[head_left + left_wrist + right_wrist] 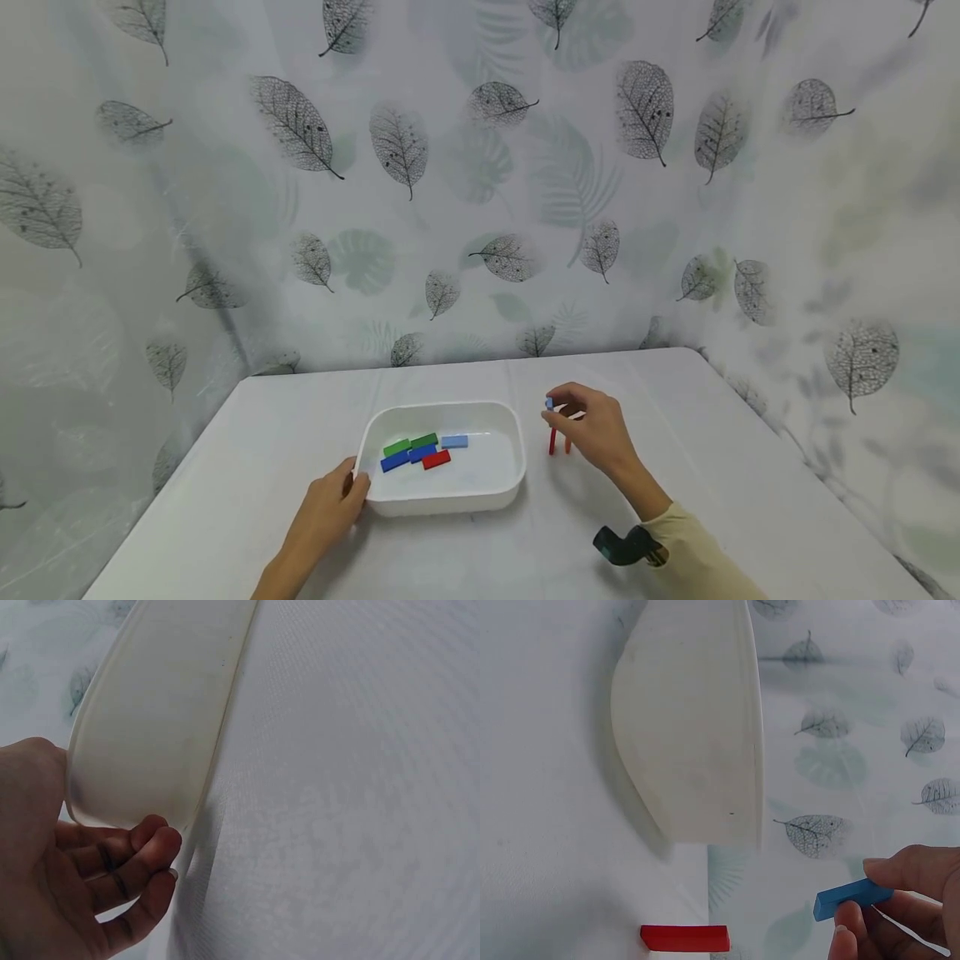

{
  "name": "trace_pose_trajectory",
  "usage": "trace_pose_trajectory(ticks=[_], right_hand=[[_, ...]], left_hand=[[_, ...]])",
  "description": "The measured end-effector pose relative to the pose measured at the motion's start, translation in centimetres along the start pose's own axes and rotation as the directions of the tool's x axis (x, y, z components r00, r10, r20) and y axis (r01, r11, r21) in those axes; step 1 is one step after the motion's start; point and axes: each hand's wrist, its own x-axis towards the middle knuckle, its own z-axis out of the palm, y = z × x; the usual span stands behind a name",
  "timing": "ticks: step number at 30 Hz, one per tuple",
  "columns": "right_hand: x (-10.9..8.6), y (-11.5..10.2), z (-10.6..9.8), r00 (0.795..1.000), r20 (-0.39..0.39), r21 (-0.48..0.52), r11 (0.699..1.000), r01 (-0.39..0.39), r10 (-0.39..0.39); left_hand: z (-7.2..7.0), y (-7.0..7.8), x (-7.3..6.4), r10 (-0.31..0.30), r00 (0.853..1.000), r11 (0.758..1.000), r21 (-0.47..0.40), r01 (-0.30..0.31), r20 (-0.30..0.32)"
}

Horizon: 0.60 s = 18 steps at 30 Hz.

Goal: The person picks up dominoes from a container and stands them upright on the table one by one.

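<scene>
My right hand pinches a small light blue block between thumb and fingers, raised above the table. Just below it in the head view, a red block stands on end, with a second red block upright beside it, partly behind the hand. My left hand grips the left end of a white plastic tray, its thumb near the rim and its fingers curled at the corner. Inside the tray lie several blocks: green ones, dark blue ones, a red one and a light blue one.
A white cloth covers the table. Behind and on both sides hangs a leaf-printed curtain. A dark band sits by the right wrist, near the beige sleeve.
</scene>
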Motion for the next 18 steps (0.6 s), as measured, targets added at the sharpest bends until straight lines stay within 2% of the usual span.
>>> trace_pose_trajectory(ticks=[4, 12, 18], right_hand=[[0.1, 0.5, -0.5, 1.0, 0.007, 0.001, 1.0, -0.006, 0.006], [0.0, 2.2, -2.0, 1.0, -0.021, -0.028, 0.999, 0.017, -0.018], [-0.1, 3.7, -2.5, 1.0, -0.023, -0.056, 0.998, -0.02, 0.019]], left_hand=[[0.2, -0.2, 0.1, -0.024, 1.0, 1.0, -0.005, 0.024, 0.008], [0.2, -0.1, 0.0, -0.018, 1.0, 1.0, 0.0, 0.018, 0.009], [0.2, -0.1, 0.2, -0.029, 0.999, 1.0, 0.0, 0.029, 0.028]])
